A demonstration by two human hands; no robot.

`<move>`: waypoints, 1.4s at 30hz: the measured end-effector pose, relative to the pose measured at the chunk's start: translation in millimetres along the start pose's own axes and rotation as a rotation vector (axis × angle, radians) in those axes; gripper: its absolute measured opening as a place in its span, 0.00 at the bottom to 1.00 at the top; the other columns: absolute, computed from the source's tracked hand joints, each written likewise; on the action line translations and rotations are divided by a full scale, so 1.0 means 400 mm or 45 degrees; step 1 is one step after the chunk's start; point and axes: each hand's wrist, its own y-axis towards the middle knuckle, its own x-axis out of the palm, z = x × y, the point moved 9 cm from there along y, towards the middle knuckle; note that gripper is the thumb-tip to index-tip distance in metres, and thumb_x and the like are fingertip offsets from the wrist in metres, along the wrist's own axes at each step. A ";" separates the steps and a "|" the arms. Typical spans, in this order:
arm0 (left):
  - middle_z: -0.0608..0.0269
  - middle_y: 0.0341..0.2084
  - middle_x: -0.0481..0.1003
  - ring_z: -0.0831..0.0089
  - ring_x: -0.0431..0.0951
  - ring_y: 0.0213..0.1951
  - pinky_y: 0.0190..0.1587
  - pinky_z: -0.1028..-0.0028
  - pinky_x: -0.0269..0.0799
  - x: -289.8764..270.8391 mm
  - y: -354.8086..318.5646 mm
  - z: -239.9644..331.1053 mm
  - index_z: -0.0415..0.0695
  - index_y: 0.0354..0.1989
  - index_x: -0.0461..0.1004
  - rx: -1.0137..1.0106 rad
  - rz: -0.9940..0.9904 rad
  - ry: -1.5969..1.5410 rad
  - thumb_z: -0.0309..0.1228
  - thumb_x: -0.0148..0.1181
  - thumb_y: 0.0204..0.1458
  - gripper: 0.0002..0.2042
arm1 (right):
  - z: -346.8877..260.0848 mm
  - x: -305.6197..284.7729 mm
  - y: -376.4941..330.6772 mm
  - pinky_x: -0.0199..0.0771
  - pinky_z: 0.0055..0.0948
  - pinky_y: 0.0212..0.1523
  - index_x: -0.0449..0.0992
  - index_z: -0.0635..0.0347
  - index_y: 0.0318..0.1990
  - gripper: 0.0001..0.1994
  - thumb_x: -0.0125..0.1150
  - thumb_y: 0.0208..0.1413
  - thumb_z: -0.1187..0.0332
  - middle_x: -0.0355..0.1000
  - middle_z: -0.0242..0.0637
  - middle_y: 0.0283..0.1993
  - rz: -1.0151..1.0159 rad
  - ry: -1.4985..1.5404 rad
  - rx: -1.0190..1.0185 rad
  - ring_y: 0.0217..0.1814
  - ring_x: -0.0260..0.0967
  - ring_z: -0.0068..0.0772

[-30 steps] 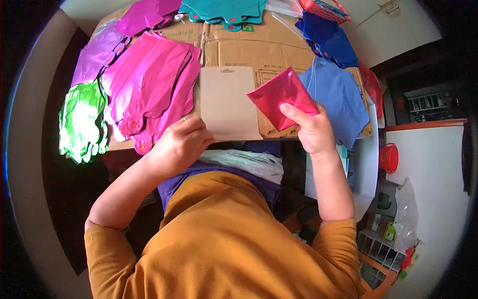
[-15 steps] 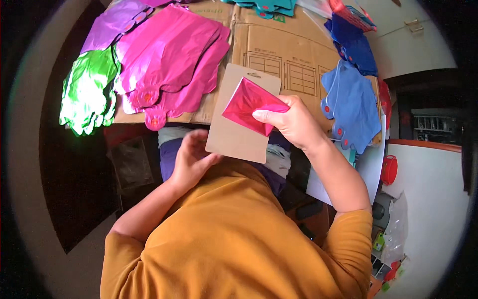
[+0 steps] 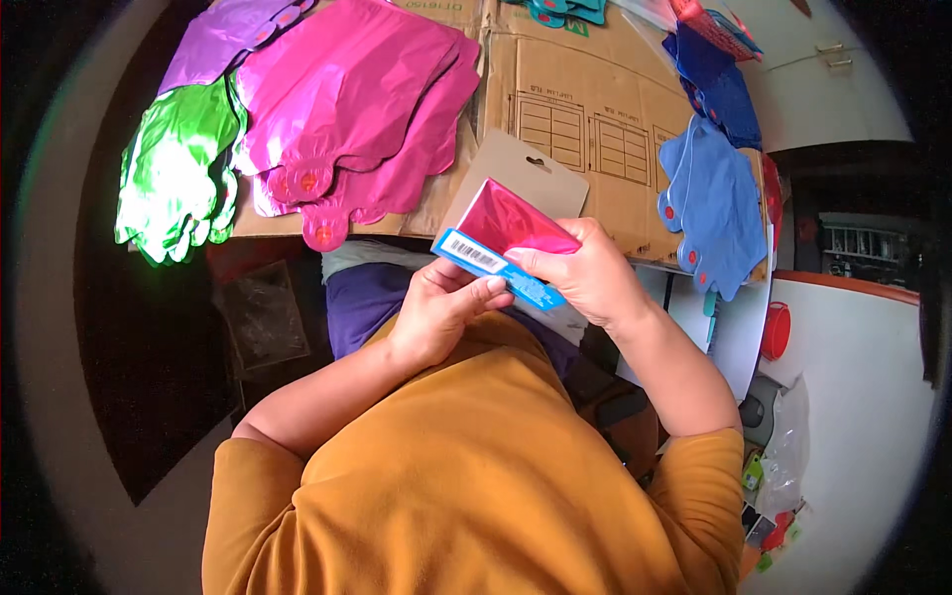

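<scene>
Left of the flattened cardboard box (image 3: 585,129), the left hand (image 3: 436,312) curled shut on the lower corner of the folded pink foil balloon with its blue strip (image 3: 501,243). The balloon's long axis slanted down toward the right hand (image 3: 585,273), whose fingers pinched closed over its right edge, both hands equally near, just below the box

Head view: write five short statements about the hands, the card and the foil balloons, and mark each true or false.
1. Both hands hold the card with the folded red balloon. True.
2. The green balloons lie at the far right of the cardboard. False: they lie at its left end.
3. The blue strip sits at the card's lower edge. True.
4. The left hand rests on the pink balloons. False: it is at the card.
5. The right hand is empty. False: it grips the red balloon and card.
</scene>
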 end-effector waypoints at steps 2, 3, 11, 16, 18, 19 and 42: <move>0.63 0.38 0.80 0.74 0.80 0.42 0.47 0.71 0.80 0.009 0.002 0.001 0.41 0.47 0.76 -0.023 0.064 -0.109 0.24 0.61 0.60 0.08 | 0.012 -0.013 0.006 0.74 0.21 0.39 0.80 0.66 0.45 0.10 0.64 0.57 0.73 0.78 0.28 0.36 0.006 -0.002 0.024 0.35 0.71 0.15; 0.63 0.38 0.80 0.74 0.80 0.42 0.47 0.71 0.80 0.013 0.003 0.001 0.41 0.47 0.76 -0.025 0.078 -0.127 0.24 0.60 0.60 0.08 | 0.006 -0.013 0.007 0.75 0.22 0.39 0.80 0.66 0.46 0.10 0.64 0.57 0.73 0.78 0.28 0.36 0.027 -0.019 0.011 0.36 0.71 0.15; 0.63 0.38 0.80 0.75 0.81 0.38 0.43 0.74 0.81 0.003 0.010 0.005 0.39 0.44 0.77 0.014 0.164 -0.139 0.28 0.58 0.63 0.07 | 0.008 -0.012 0.007 0.75 0.20 0.39 0.79 0.67 0.47 0.11 0.63 0.60 0.71 0.79 0.30 0.38 0.107 -0.055 -0.108 0.37 0.73 0.15; 0.62 0.39 0.80 0.75 0.81 0.37 0.43 0.74 0.81 -0.002 0.009 0.012 0.39 0.43 0.77 0.030 0.248 -0.055 0.28 0.57 0.63 0.07 | -0.066 -0.024 -0.012 0.75 0.28 0.38 0.79 0.67 0.45 0.14 0.61 0.61 0.63 0.79 0.37 0.32 0.038 -0.445 -0.188 0.35 0.72 0.18; 0.61 0.39 0.80 0.74 0.81 0.38 0.44 0.73 0.81 0.015 0.009 0.006 0.39 0.44 0.77 -0.009 0.180 -0.072 0.28 0.57 0.63 0.07 | -0.067 -0.049 0.000 0.74 0.30 0.34 0.79 0.66 0.43 0.13 0.61 0.61 0.63 0.77 0.39 0.27 0.005 -0.426 -0.196 0.30 0.70 0.19; 0.61 0.39 0.80 0.74 0.81 0.38 0.45 0.72 0.81 0.023 0.009 0.001 0.39 0.44 0.77 -0.030 0.144 -0.081 0.28 0.56 0.63 0.07 | -0.054 -0.053 0.010 0.74 0.31 0.34 0.79 0.66 0.41 0.13 0.60 0.61 0.63 0.76 0.40 0.27 -0.007 -0.462 -0.159 0.29 0.69 0.20; 0.68 0.47 0.75 0.74 0.73 0.54 0.59 0.66 0.68 0.038 -0.073 0.042 0.44 0.53 0.70 -0.106 -0.151 -0.328 0.23 0.62 0.54 0.17 | -0.088 0.001 0.017 0.68 0.44 0.31 0.69 0.68 0.29 0.12 0.59 0.60 0.67 0.67 0.57 0.25 0.189 -0.835 -0.369 0.29 0.68 0.59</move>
